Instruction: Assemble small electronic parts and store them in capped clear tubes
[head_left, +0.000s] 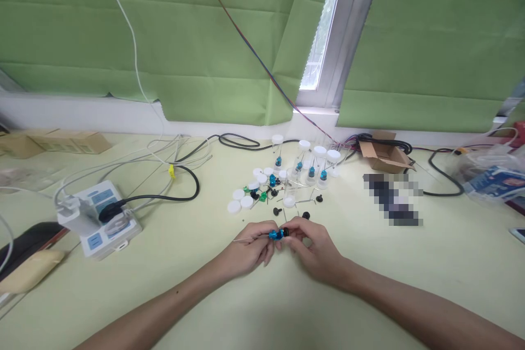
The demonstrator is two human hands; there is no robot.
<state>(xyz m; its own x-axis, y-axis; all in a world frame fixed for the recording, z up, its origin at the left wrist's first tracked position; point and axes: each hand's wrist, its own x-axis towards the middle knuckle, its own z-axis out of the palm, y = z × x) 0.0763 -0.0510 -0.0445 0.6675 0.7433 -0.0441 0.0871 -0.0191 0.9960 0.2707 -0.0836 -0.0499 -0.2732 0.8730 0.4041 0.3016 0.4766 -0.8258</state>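
A small blue fitting with a black knob (279, 234) is held between my two hands near the front middle of the table. My left hand (250, 249) is closed around its left end, and a thin metal rod (241, 239) sticks out leftward over that hand. The fingertips of my right hand (314, 246) pinch the black end. Just beyond my hands lie black thumb screws (278, 211), white round caps (234, 206), green pieces (263, 197) and L-shaped hex keys (305, 200). Behind these stand several clear tubes with white lids (320, 152), each containing a blue fitting (311, 171).
A white power strip (109, 219) with plugs and cables is at the left. An open cardboard box (385, 156) stands at the back right, near black cable (445, 194). A plastic bag with a blue packet (494, 183) lies far right. Green blinds (229, 38) hang behind.
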